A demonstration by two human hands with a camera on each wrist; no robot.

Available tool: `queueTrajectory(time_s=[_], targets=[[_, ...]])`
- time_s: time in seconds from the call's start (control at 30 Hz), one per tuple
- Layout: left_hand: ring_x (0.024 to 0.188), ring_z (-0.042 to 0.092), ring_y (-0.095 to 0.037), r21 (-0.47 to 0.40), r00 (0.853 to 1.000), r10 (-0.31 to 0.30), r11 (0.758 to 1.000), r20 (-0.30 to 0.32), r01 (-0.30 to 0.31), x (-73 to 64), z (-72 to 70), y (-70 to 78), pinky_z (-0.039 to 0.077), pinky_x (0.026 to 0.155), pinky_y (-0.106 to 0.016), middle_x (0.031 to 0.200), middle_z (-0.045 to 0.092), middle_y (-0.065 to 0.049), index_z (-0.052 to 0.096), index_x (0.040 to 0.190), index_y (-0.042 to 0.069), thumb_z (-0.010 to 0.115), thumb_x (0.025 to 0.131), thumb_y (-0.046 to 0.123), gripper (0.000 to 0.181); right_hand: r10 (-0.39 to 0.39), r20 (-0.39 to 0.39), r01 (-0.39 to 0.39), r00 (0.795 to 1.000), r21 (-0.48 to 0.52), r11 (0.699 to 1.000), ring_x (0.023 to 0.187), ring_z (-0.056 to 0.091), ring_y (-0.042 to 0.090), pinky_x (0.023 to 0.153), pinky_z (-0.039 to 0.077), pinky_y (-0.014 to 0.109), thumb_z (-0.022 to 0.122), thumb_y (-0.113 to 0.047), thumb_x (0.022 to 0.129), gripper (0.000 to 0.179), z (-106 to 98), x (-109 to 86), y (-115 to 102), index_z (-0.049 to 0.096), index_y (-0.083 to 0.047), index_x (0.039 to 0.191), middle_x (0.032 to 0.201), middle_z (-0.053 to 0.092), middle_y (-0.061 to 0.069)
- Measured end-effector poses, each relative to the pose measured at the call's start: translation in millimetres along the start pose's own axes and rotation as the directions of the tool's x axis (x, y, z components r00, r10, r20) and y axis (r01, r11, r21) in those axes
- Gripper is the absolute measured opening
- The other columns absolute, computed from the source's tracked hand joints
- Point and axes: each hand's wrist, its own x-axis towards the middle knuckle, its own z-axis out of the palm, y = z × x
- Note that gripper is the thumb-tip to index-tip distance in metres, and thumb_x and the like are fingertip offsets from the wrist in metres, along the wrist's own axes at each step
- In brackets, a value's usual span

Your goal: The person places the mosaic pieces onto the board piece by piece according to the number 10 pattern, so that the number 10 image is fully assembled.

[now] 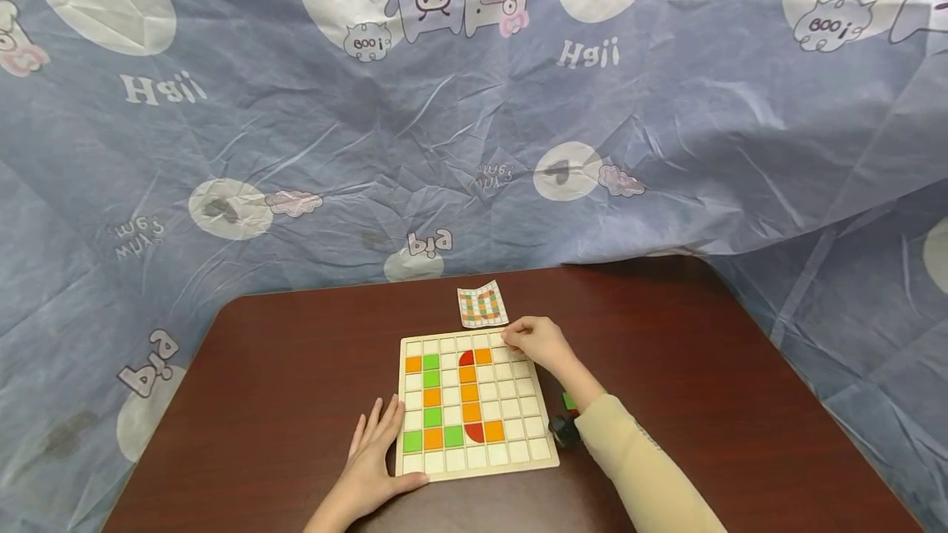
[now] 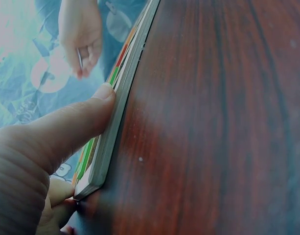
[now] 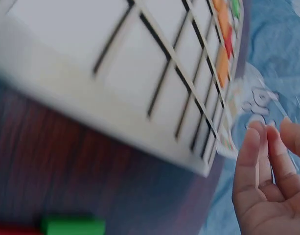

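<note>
A pale square board (image 1: 518,452) with a grid of cells lies on the table, with orange, green and red quarter-round tiles in some cells. The left hand (image 1: 370,455) rests at its lower left corner, fingers spread along the left side and thumb on the near edge. In the left wrist view the thumb (image 2: 76,122) touches the board's edge (image 2: 118,117). Over the far right corner, the right hand (image 1: 541,341) holds a thin pale piece (image 2: 80,58) edge-on between curled fingers; its face is hidden. The fingertips (image 3: 255,128) are above the board's corner in the right wrist view.
A small printed pattern sheet (image 1: 481,306) with curled corners lies just beyond the board. Right of the board are a green piece (image 1: 569,401) with red beside it, and a dark object (image 1: 564,432) partly behind the right sleeve. A patterned blue cloth (image 1: 459,122) hangs behind the table.
</note>
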Motion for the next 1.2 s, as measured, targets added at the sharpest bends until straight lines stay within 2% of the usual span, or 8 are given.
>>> queueTrajectory(time_s=[0.23, 0.47, 0.6, 0.73, 0.8, 1.0, 1.13, 1.2], targets=[[0.153, 0.002, -0.04, 0.014, 1.0, 0.005, 1.0, -0.013, -0.004, -0.5, -0.6, 0.1, -0.014, 0.121, -0.041, 0.164, 0.018, -0.015, 0.024, 0.156, 0.005, 0.085, 0.069, 0.05, 0.115, -0.006, 0.053, 0.003, 0.999, 0.059, 0.998, 0.085, 0.067, 0.029, 0.083, 0.057, 0.039, 0.065, -0.018, 0.095, 0.025, -33.8, -11.0, 16.0, 0.071, 0.002, 0.109, 0.1, 0.072, 0.019], [0.152, 0.004, -0.042, 0.029, 0.999, 0.018, 0.999, -0.03, -0.017, -1.1, -1.0, 0.0, -0.021, 0.114, -0.02, 0.164, 0.019, -0.015, 0.025, 0.156, 0.004, 0.085, 0.069, 0.049, 0.114, -0.001, 0.078, -0.005, 0.997, 0.072, 0.997, 0.094, 0.068, 0.031, 0.084, 0.057, 0.037, 0.066, -0.021, 0.094, 0.03, -63.1, -38.3, 34.3, 0.068, 0.003, 0.114, 0.104, 0.073, 0.017], [0.153, 0.002, -0.04, 0.02, 1.0, 0.002, 1.0, -0.016, -0.002, -0.8, -1.1, -0.5, -0.016, 0.12, -0.035, 0.164, 0.018, -0.015, 0.024, 0.156, 0.005, 0.085, 0.069, 0.049, 0.115, -0.014, 0.071, 0.01, 0.997, 0.052, 0.999, 0.09, 0.068, 0.03, 0.083, 0.057, 0.039, 0.07, -0.021, 0.092, 0.029, -72.9, -54.6, 45.3, 0.069, 0.002, 0.109, 0.101, 0.073, 0.017], [0.153, 0.001, -0.04, 0.017, 1.0, -0.005, 1.0, -0.005, 0.005, -1.0, -0.3, -1.1, -0.009, 0.12, -0.052, 0.164, 0.017, -0.015, 0.024, 0.156, 0.005, 0.086, 0.069, 0.049, 0.116, -0.046, 0.097, 0.046, 0.994, 0.001, 0.999, 0.084, 0.068, 0.024, 0.078, 0.056, 0.035, 0.074, -0.019, 0.087, 0.024, -76.4, -67.6, 57.5, 0.07, 0.0, 0.102, 0.091, 0.072, 0.009], [0.153, 0.001, -0.041, 0.016, 1.0, -0.002, 1.0, -0.007, 0.003, -1.3, 0.4, -1.5, -0.01, 0.121, -0.05, 0.164, 0.017, -0.015, 0.024, 0.156, 0.004, 0.085, 0.069, 0.049, 0.116, -0.068, 0.118, 0.07, 0.991, -0.01, 0.998, 0.082, 0.067, 0.022, 0.074, 0.056, 0.031, 0.075, -0.017, 0.086, 0.023, -76.6, -73.1, 62.9, 0.069, 0.0, 0.1, 0.089, 0.071, 0.006], [0.152, 0.005, -0.042, 0.028, 0.999, 0.017, 0.999, -0.034, -0.016, -1.3, 2.8, -2.5, -0.019, 0.116, -0.023, 0.164, 0.019, -0.016, 0.026, 0.156, 0.004, 0.085, 0.069, 0.051, 0.115, -0.133, 0.146, 0.145, 0.98, -0.074, 0.987, 0.076, 0.065, 0.015, 0.065, 0.052, 0.023, 0.079, -0.015, 0.08, 0.024, -74.7, -86.7, 74.4, 0.069, 0.0, 0.096, 0.083, 0.07, 0.004], [0.152, 0.003, -0.041, 0.024, 1.0, 0.007, 1.0, -0.021, -0.006, 0.2, 2.9, -2.6, -0.018, 0.119, -0.03, 0.164, 0.018, -0.014, 0.025, 0.156, 0.005, 0.085, 0.069, 0.051, 0.115, -0.161, 0.137, 0.178, 0.977, -0.125, 0.976, 0.077, 0.063, 0.012, 0.065, 0.051, 0.021, 0.082, -0.015, 0.078, 0.022, -73.3, -92.6, 79.8, 0.07, -0.004, 0.094, 0.085, 0.07, 0.003], [0.153, 0.002, -0.04, 0.019, 1.0, -0.002, 1.0, -0.012, 0.002, 0.8, 2.7, -2.2, -0.014, 0.121, -0.039, 0.165, 0.017, -0.013, 0.024, 0.156, 0.006, 0.085, 0.069, 0.051, 0.115, -0.181, 0.129, 0.2, 0.975, -0.151, 0.968, 0.079, 0.063, 0.012, 0.067, 0.052, 0.02, 0.083, -0.014, 0.077, 0.022, -72.1, -94.8, 81.0, 0.071, -0.006, 0.093, 0.087, 0.069, 0.003]])
